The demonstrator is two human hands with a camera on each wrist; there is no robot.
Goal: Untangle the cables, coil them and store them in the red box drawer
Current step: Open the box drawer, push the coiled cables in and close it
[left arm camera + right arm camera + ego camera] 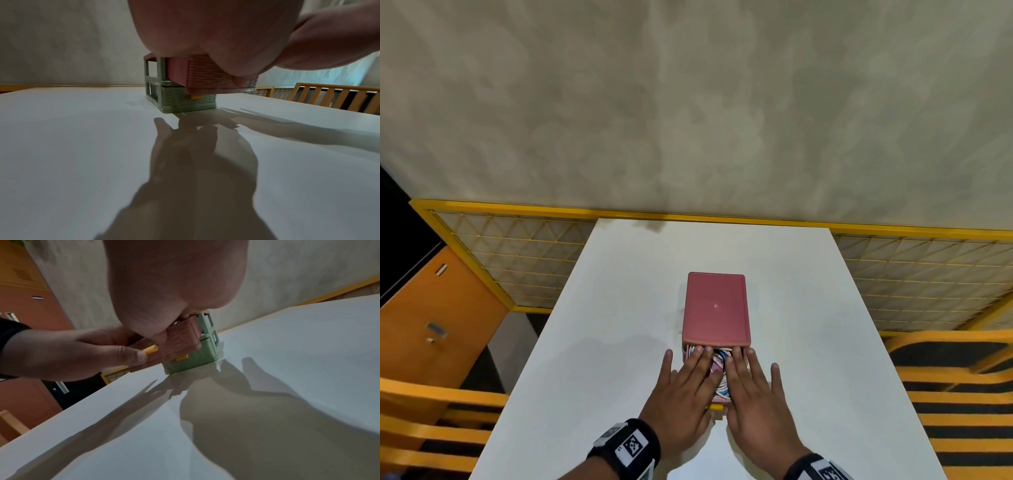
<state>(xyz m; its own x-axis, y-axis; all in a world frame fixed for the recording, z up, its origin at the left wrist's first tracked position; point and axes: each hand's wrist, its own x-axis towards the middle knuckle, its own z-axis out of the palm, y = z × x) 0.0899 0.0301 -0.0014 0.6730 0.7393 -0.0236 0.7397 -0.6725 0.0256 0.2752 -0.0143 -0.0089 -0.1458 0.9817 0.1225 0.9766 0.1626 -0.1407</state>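
Red drawer pulled out, stuffed with coiled cables; left hand and right hand press flat on top, fingers straight.

Head view: high above the red box, facing forward and steeply down, wall filling the upper half, white table running away beneath, box lid seen square from on top. Left wrist view: low over the tabletop, close in front of the box, facing its pulled-out red drawer, left hand crowding the top of frame. Right wrist view: also low and close, tilted hard, facing the box from its front right, right hand overhead. Shared by all three: box, drawer, table. Yellow drawer handle caught from head and right wrist.
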